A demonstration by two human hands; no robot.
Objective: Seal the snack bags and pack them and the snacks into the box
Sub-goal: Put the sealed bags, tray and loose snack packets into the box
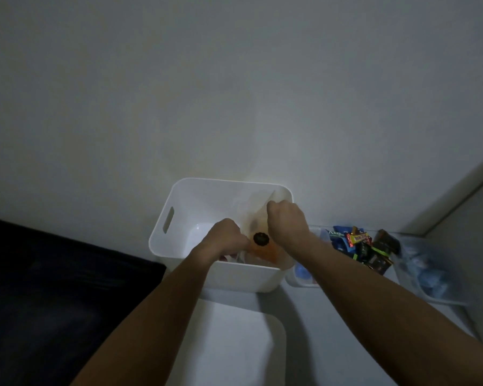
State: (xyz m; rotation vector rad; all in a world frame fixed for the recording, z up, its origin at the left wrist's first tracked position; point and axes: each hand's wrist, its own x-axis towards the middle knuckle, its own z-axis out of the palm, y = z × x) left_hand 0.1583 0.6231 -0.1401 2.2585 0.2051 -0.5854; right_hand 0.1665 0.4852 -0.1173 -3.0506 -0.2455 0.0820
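Both the left hand (pixel 226 235) and right hand (pixel 286 220) grip the snack bag (pixel 262 247) closed-fisted inside the box (pixel 195 196).

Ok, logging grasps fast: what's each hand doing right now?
Left hand: closed on the snack bag's near edge.
Right hand: closed on its far top edge.

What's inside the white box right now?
Inside the white box, both hands, left and right, grip a clear snack bag with orange contents. The hands and bag hide anything beneath.
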